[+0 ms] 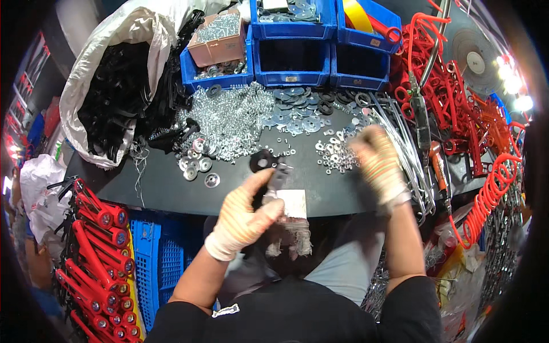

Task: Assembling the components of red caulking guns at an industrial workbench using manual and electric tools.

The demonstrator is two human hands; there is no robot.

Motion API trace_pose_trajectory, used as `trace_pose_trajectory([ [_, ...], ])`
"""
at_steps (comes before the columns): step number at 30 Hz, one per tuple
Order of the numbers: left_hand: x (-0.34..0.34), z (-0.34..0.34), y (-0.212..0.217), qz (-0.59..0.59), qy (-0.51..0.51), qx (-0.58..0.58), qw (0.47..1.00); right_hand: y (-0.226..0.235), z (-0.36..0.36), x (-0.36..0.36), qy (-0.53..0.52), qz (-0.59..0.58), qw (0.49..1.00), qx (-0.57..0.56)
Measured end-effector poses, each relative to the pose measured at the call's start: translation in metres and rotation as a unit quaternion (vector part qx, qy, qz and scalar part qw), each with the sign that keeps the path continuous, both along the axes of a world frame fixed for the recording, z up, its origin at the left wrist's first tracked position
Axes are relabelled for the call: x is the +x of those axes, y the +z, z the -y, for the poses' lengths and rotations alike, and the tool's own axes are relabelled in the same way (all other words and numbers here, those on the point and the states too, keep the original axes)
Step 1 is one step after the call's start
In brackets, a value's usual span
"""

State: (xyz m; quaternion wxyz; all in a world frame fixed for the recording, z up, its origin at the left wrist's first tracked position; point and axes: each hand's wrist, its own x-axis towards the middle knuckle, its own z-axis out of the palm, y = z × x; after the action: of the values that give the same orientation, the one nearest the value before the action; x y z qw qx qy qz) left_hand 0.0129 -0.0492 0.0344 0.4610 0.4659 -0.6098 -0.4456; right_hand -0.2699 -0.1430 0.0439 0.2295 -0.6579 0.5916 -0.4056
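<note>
My left hand, in a whitish fingerless glove, is closed on a small grey metal part at the table's front edge. A black ring-shaped disc shows just beyond its fingers; whether the hand holds it too is unclear. My right hand, gloved the same way, is smeared by motion over the right of the table. It is between a small pile of nuts and a bundle of long thin metal rods. Its fingertips are too blurred to show whether anything is in them.
Heaped screws and flat washers lie ahead, before blue bins. A white sack of black parts stands left. Red tool-like parts fill the lower left. Right are red parts, a hanging power screwdriver and a coiled red hose.
</note>
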Motion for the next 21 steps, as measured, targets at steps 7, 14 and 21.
trace_pose_trajectory([
  [7,-0.006,0.025,0.018,-0.303,-0.071,0.133,0.941,0.000,0.029,-0.108,-0.168,-0.521,0.834,0.069],
  [14,-0.005,0.037,0.014,-0.320,-0.066,0.100,0.940,0.010,-0.038,-0.054,0.126,-0.144,0.962,-0.194],
  [21,-0.023,0.036,0.015,-0.302,-0.063,0.090,0.947,0.036,-0.058,-0.013,0.178,-0.260,0.898,-0.306],
])
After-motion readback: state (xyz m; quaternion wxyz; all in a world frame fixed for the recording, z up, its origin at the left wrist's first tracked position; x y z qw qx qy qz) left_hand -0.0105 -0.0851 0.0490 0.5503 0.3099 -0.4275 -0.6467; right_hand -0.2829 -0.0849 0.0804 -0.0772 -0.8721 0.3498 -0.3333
